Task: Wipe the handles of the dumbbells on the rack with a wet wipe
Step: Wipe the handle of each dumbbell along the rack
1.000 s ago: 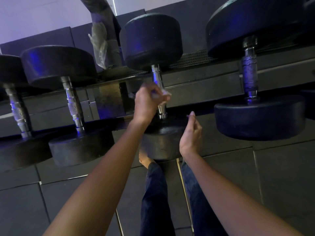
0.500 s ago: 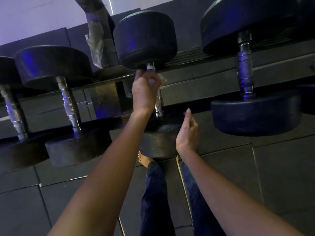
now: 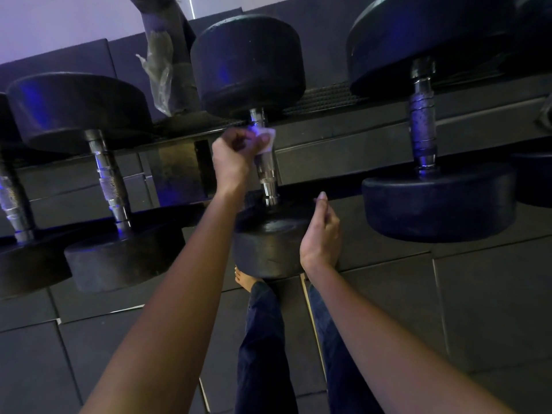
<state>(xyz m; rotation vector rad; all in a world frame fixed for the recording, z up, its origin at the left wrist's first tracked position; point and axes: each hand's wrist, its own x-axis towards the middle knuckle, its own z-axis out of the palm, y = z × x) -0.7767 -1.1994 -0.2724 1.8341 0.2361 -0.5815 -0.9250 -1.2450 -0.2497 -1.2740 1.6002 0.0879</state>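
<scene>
Fingers point(image 3: 239, 142) of the left hand point(image 3: 234, 162) curl around the upper part of the middle dumbbell's handle point(image 3: 266, 171), pinching a white wet wipe point(image 3: 268, 135) against the steel just under the far weight head point(image 3: 248, 64). How much of the bar the wipe wraps I cannot tell. A bare knurled stretch shows below the fist. To do this stroke well, I judge the grip should be snug, slide down the full length to the near weight head point(image 3: 268, 243), and twist so the hidden back of the bar gets wiped too. The right hand point(image 3: 321, 234) hangs loosely curled, holding nothing, just beside that near weight head. Along the rack point(image 3: 343, 162), the left neighbour's handle point(image 3: 109, 177) and the right neighbour's handle point(image 3: 422, 127) sit on either side.
</scene>
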